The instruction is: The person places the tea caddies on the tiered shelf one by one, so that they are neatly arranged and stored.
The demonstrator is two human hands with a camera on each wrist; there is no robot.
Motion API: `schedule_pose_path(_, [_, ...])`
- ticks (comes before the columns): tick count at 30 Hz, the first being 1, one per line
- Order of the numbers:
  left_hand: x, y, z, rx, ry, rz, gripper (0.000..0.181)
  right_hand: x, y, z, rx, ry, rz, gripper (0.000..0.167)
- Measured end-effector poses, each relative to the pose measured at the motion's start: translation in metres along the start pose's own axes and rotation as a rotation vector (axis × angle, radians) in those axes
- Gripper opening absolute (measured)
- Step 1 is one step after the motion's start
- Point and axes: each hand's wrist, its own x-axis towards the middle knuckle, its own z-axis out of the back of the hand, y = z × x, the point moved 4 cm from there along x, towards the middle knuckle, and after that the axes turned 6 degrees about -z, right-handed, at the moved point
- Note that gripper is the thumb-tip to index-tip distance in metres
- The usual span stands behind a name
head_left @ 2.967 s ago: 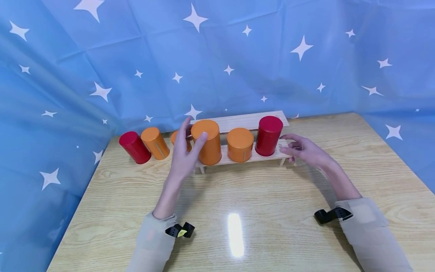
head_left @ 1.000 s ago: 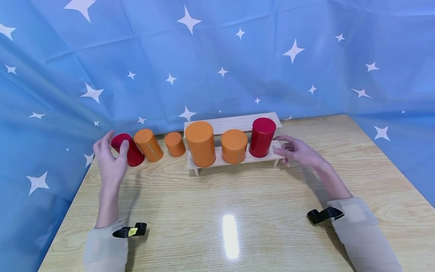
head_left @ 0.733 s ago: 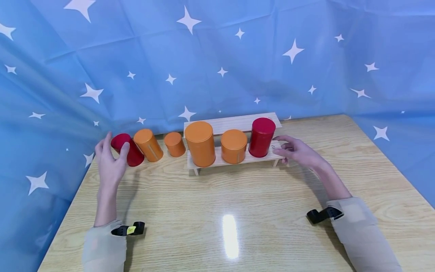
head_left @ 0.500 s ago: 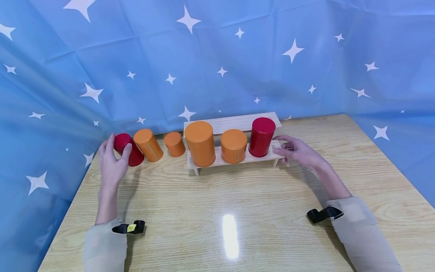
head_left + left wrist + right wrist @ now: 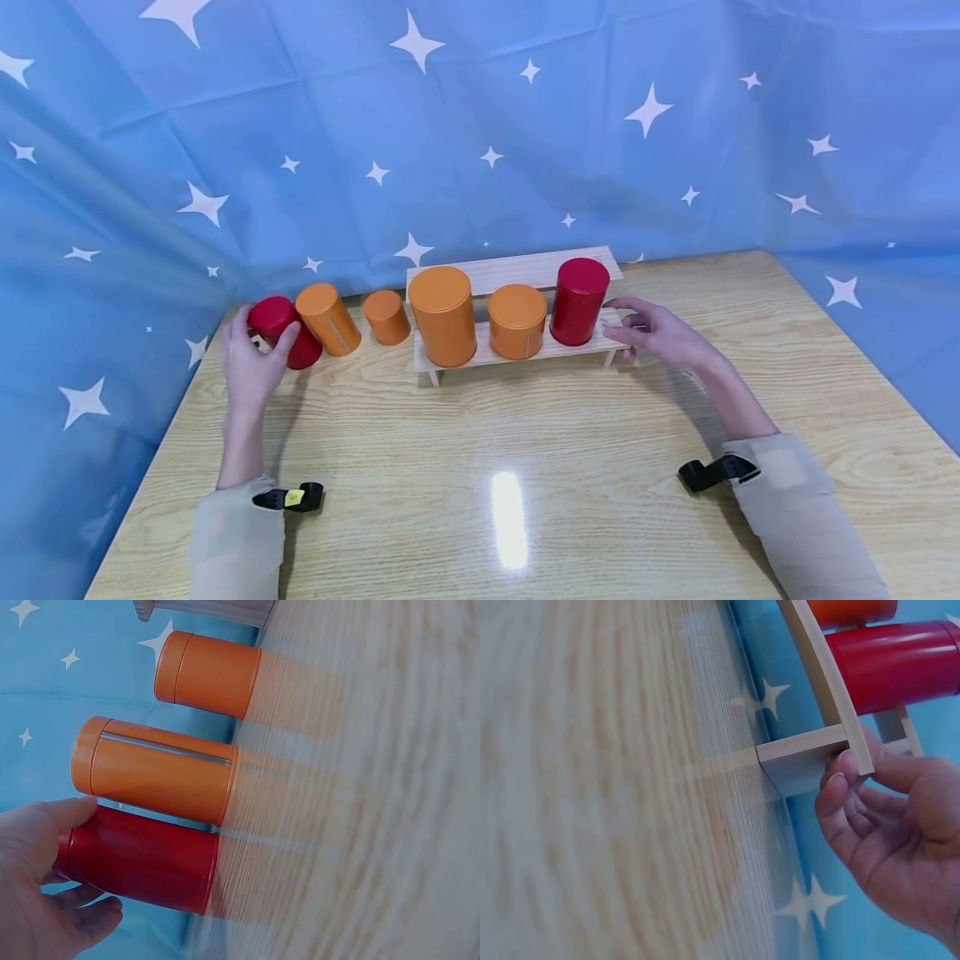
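At the table's far left, my left hand holds the upper part of a red canister. In the left wrist view the thumb lies along one side of this canister and the fingers curl at the other. Beside it stand a slim orange canister and a small orange canister. My right hand pinches the right end of a two-tier wooden rack; the right wrist view shows thumb and fingers at the lower board's edge. On that board stand a large orange canister, a short orange canister and another red canister.
A blue cloth with white stars hangs behind and to the left of the wooden table. The rack's upper board rises behind its row of canisters. A bright light reflection lies on the table front.
My left hand has moved left from the large orange canister on the rack to the red canister, its fingers lowering around it. The right hand stays at the rack's end.
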Motion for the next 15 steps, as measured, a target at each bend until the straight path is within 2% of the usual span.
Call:
schedule_pose_path(8, [-0.0002, 0.002, 0.0005, -0.09, -0.006, 0.087, 0.074, -0.0008, 0.001, -0.0001, -0.012, -0.003, 0.01, 0.06])
schedule_pose_path(15, [-0.0001, -0.0018, 0.0062, -0.165, -0.076, 0.14, 0.077, -0.001, 0.0009, -0.0001, -0.01, -0.006, 0.008, 0.06])
